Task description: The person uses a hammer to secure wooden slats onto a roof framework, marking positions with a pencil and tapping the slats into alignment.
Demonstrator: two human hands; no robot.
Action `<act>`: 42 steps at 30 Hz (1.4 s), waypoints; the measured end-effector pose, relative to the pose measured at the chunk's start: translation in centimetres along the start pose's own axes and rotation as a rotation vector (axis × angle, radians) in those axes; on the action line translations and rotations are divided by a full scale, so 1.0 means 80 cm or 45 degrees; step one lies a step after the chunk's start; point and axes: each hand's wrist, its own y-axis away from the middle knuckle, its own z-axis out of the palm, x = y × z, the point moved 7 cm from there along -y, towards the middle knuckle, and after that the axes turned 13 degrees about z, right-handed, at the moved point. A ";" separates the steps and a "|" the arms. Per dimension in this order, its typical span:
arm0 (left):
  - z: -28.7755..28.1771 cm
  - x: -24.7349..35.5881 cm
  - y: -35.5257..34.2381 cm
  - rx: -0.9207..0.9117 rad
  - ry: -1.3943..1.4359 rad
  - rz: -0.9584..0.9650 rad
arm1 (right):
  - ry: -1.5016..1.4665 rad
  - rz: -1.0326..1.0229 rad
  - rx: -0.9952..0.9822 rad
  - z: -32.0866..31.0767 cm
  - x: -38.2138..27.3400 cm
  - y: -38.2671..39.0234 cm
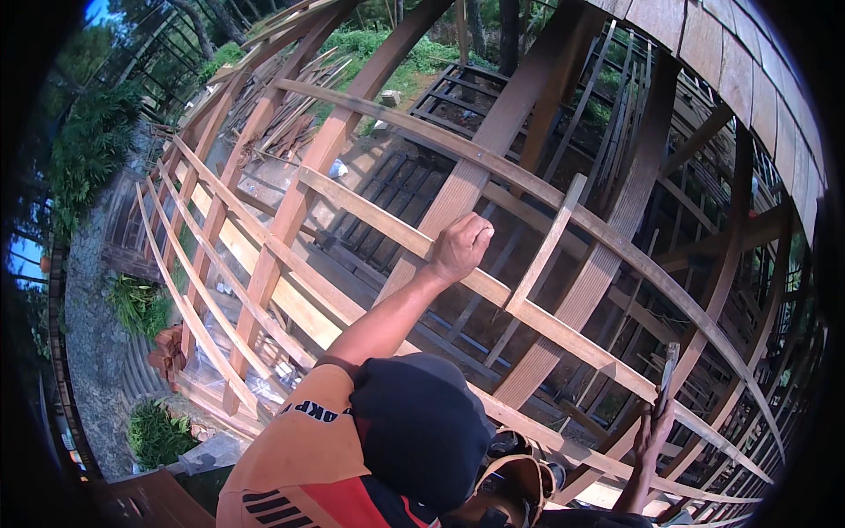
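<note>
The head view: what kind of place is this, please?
Probably an outdoor building site, up on a timber roof frame. Curved rafters and battens lie open to the ground, loose planks are stacked below, and trees surround it.

Open gaps between wooden battens (370,211)

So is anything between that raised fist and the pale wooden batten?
Nothing visible does. The co-worker's clenched hand already rests against the pale wooden batten, with no gap showing. The wearer's own hands are out of view.
</note>
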 end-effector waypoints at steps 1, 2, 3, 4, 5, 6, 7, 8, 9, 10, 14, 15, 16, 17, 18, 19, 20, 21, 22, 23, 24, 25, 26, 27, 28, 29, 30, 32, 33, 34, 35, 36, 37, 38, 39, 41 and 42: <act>-0.015 0.000 0.003 0.060 -0.008 -0.029 | -0.029 -0.349 0.172 0.002 -0.030 0.004; -0.036 0.004 0.011 0.138 -0.060 -0.061 | -0.098 -0.489 0.148 0.000 -0.066 0.008; -0.066 0.012 0.023 0.197 -0.175 -0.057 | -0.101 -0.547 0.129 0.006 -0.076 0.003; -0.094 0.025 0.038 0.244 -0.215 -0.128 | -0.096 -0.604 0.101 0.019 -0.078 -0.004; -0.125 0.045 0.057 0.294 -0.260 -0.226 | -0.140 -0.610 0.010 0.033 -0.073 -0.012; -0.162 0.067 0.084 0.323 -0.292 -0.316 | -0.188 -0.624 -0.108 0.050 -0.070 -0.015; -0.185 0.092 0.115 0.399 -0.263 -0.380 | -0.168 -0.708 -0.066 0.056 -0.072 -0.015; -0.206 0.113 0.151 0.413 -0.312 -0.487 | -0.172 -0.726 -0.107 0.061 -0.067 -0.021; -0.231 0.129 0.198 0.437 -0.337 -0.596 | -0.152 -0.761 -0.005 0.057 -0.063 -0.020; -0.251 0.160 0.237 0.480 -0.319 -0.737 | -0.140 -0.790 0.084 0.060 -0.058 -0.020; -0.326 0.282 0.376 0.882 -0.227 -1.128 | -0.383 -0.699 0.232 0.084 -0.035 -0.027; -0.333 0.320 0.369 0.997 -0.185 -1.134 | -0.385 -0.718 0.250 0.080 -0.038 -0.025; -0.342 0.356 0.351 1.085 -0.171 -1.102 | -0.380 -0.732 0.261 0.075 -0.042 -0.022; -0.358 0.389 0.324 1.148 -0.194 -1.041 | -0.392 -0.714 0.209 0.074 -0.048 -0.022; -0.379 0.419 0.294 1.189 -0.232 -0.969 | -0.328 -0.723 0.210 0.075 -0.052 -0.021; -0.402 0.436 0.270 1.184 -0.305 -0.874 | -0.291 -0.740 0.239 0.074 -0.052 -0.023; -0.459 0.447 0.276 1.017 -0.624 -0.790 | -0.252 -0.754 0.272 0.075 -0.048 -0.025; -0.501 0.469 0.254 0.830 -0.964 -0.681 | -0.281 -0.762 0.256 0.078 -0.051 -0.021; -0.508 0.478 0.216 0.768 -1.029 -0.590 | -0.294 -0.770 0.240 0.080 -0.050 -0.021; -0.507 0.495 0.168 0.712 -1.091 -0.511 | -0.297 -0.783 0.225 0.080 -0.049 -0.024; -0.508 0.501 0.131 0.672 -1.112 -0.427 | -0.297 -0.791 0.243 0.082 -0.049 -0.024; -0.512 0.513 0.104 0.640 -1.122 -0.362 | -0.334 -0.784 0.191 0.100 -0.045 -0.025; -0.508 0.508 0.075 0.567 -1.111 -0.296 | -0.354 -0.752 0.197 0.096 -0.043 -0.031; -0.503 0.496 0.047 0.517 -1.072 -0.255 | -0.356 -0.788 0.235 0.077 -0.047 -0.028; -0.494 0.483 0.022 0.456 -1.035 -0.214 | -0.338 -0.753 0.278 0.074 -0.045 -0.033; -0.481 0.473 -0.009 0.317 -0.985 -0.171 | -0.298 -0.758 0.303 0.080 -0.045 -0.033; -0.463 0.449 -0.033 0.183 -0.906 -0.123 | -0.239 -0.750 0.342 0.081 -0.042 -0.032; -0.430 0.383 -0.067 -0.098 -0.670 -0.106 | -0.179 -0.712 0.314 0.080 -0.048 -0.028; -0.401 0.323 -0.087 -0.343 -0.572 -0.127 | -0.117 -0.684 0.278 0.087 -0.059 -0.014; -0.375 0.274 -0.100 -0.521 -0.570 -0.085 | -0.084 -0.660 0.272 0.086 -0.070 -0.019; -0.347 0.234 -0.110 -0.672 -0.510 -0.043 | -0.090 -0.579 0.256 0.090 -0.067 -0.026; -0.318 0.183 -0.108 -0.745 -0.384 -0.037 | -0.058 -0.544 0.294 0.087 -0.065 -0.029; -0.290 0.131 -0.098 -0.853 -0.288 -0.029 | -0.073 -0.517 0.267 0.084 -0.065 -0.031; -0.270 0.080 -0.079 -0.930 -0.183 -0.117 | -0.096 -0.497 0.222 0.083 -0.067 -0.030; -0.254 0.032 -0.052 -0.996 -0.136 -0.072 | -0.072 -0.469 0.194 0.084 -0.073 -0.028; -0.225 -0.035 -0.008 -1.181 -0.154 0.078 | -0.025 -0.411 0.143 0.077 -0.086 -0.026; -0.215 -0.059 0.000 -1.178 -0.127 0.086 | -0.013 -0.347 0.119 0.076 -0.084 -0.024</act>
